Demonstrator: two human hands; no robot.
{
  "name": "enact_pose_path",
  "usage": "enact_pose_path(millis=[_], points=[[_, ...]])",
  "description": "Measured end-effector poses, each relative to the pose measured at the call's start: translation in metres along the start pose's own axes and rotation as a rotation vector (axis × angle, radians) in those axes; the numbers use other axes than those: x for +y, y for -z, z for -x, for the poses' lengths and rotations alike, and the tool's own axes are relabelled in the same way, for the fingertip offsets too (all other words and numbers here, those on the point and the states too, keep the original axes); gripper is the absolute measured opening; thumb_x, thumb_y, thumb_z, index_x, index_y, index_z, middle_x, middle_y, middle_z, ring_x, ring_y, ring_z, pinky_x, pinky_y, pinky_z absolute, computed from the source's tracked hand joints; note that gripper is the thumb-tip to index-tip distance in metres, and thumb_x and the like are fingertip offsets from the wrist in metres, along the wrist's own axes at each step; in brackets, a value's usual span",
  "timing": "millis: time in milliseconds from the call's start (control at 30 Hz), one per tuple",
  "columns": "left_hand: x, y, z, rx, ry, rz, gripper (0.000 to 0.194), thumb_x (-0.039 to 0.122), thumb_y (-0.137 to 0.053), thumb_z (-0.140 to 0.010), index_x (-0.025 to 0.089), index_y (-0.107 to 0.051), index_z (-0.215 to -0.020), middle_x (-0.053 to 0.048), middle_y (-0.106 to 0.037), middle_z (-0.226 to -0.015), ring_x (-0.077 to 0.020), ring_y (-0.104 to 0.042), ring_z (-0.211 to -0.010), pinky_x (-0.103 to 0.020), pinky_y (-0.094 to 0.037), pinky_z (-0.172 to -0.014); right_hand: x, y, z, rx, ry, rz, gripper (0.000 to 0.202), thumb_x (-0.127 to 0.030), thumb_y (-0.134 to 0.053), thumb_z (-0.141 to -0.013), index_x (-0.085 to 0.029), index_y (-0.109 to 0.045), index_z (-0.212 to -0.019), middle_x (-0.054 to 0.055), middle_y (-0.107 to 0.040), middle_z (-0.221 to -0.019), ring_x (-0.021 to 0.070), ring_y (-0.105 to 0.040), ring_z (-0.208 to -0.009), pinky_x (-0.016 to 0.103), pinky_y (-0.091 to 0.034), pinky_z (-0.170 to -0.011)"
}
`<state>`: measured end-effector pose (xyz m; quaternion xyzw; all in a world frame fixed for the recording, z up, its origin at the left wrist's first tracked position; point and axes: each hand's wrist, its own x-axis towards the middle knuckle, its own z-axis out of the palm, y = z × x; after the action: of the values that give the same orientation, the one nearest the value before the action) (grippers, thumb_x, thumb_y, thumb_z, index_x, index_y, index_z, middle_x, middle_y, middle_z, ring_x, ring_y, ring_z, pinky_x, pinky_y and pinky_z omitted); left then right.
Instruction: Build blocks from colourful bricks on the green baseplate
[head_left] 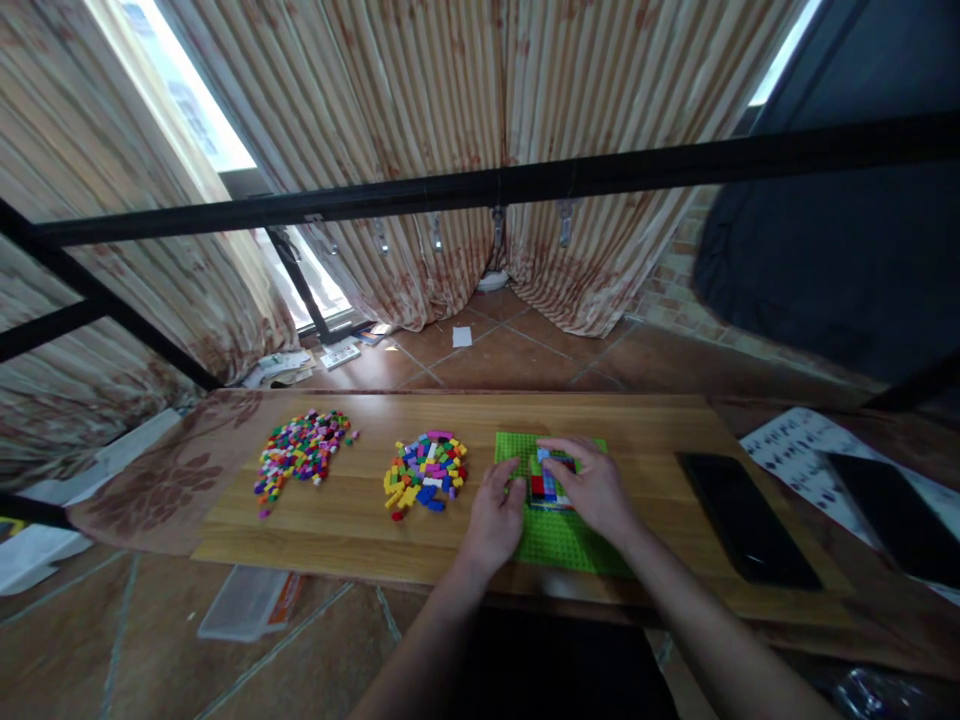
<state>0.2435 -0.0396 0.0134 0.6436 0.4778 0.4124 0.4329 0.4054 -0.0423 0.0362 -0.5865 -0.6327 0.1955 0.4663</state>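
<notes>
A green baseplate (574,550) lies on the wooden table, with a block of coloured bricks (545,487) built up near its middle; red, blue, white and light blue parts show. My left hand (496,508) rests at the baseplate's left edge, beside the bricks, its fingers apart and nothing visible in them. Over the right side of the bricks is my right hand (592,487), its fingers bent down onto their upper part. Whether a piece is between those fingertips is too small to tell.
Left of the baseplate lies a pile of larger bricks (427,470), and farther left a pile of small bricks (304,447). A black tablet-like object (746,520) lies at the table's right. A dark bar (465,188) crosses beyond the table.
</notes>
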Motion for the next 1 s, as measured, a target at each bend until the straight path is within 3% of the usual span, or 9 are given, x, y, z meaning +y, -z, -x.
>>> enact_pose_path(millis=[267, 1000], points=[[0.001, -0.013, -0.002, -0.08, -0.065, 0.048, 0.038, 0.029, -0.043, -0.089, 0.017, -0.055, -0.123, -0.011, -0.055, -0.128, -0.0207, -0.048, -0.122, -0.04, -0.035, -0.108, 0.008, -0.012, 0.0, 0.021, -0.055, 0.047, 0.024, -0.027, -0.059, -0.077, -0.026, -0.071, -0.097, 0.004, -0.07, -0.096, 0.0211, -0.06, -0.095, 0.039, -0.045, -0.089], [0.012, -0.016, 0.004, -0.08, -0.069, 0.008, 0.04, 0.029, -0.044, -0.09, 0.018, -0.052, -0.128, -0.01, -0.055, -0.13, -0.0207, -0.048, -0.123, -0.039, -0.035, -0.108, 0.009, -0.008, -0.007, -0.051, -0.101, 0.066, 0.028, -0.027, -0.059, -0.077, -0.025, -0.067, -0.103, 0.003, -0.07, -0.094, 0.0195, -0.064, -0.088, 0.036, -0.048, -0.085]])
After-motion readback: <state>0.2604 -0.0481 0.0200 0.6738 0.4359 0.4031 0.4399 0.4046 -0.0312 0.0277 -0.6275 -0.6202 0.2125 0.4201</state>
